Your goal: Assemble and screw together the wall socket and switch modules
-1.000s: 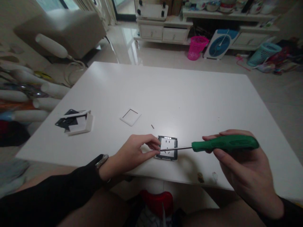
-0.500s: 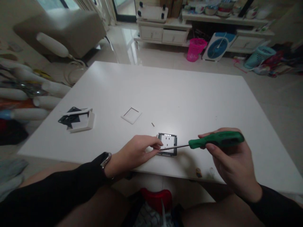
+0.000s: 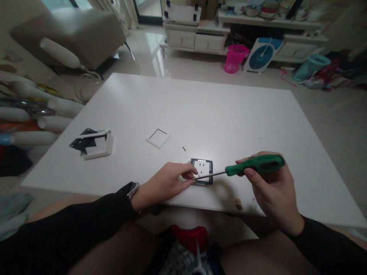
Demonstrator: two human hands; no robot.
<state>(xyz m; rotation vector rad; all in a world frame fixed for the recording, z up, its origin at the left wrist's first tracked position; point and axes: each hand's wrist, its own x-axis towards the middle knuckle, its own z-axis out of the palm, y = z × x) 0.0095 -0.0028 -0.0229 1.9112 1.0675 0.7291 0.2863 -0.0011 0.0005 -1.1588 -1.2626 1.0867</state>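
My right hand (image 3: 271, 191) is wrapped round the green handle of a screwdriver (image 3: 255, 165), whose shaft slants left and down. Its tip meets the pinched thumb and fingers of my left hand (image 3: 174, 178); whatever small thing sits between them is too small to name. Beneath the shaft, a wall socket (image 3: 204, 167) with a white face and dark frame lies on the table, its left edge partly covered by my left fingers. A loose screw (image 3: 184, 148) rests just beyond it. Farther left lies a thin white square cover frame (image 3: 158, 138).
On the left of the white table (image 3: 229, 110) stands an open white box (image 3: 99, 149) with a black plate (image 3: 86, 140) leaning in it. A small yellow-brown sticker-like piece (image 3: 238, 204) is at the near edge. A pink basket (image 3: 235, 58) and a blue fan (image 3: 261, 56) stand beyond.
My right hand and the screwdriver have shifted left and slightly up in view, the handle tilting up a little more. My left hand keeps its pinch at the tip, slightly farther right.
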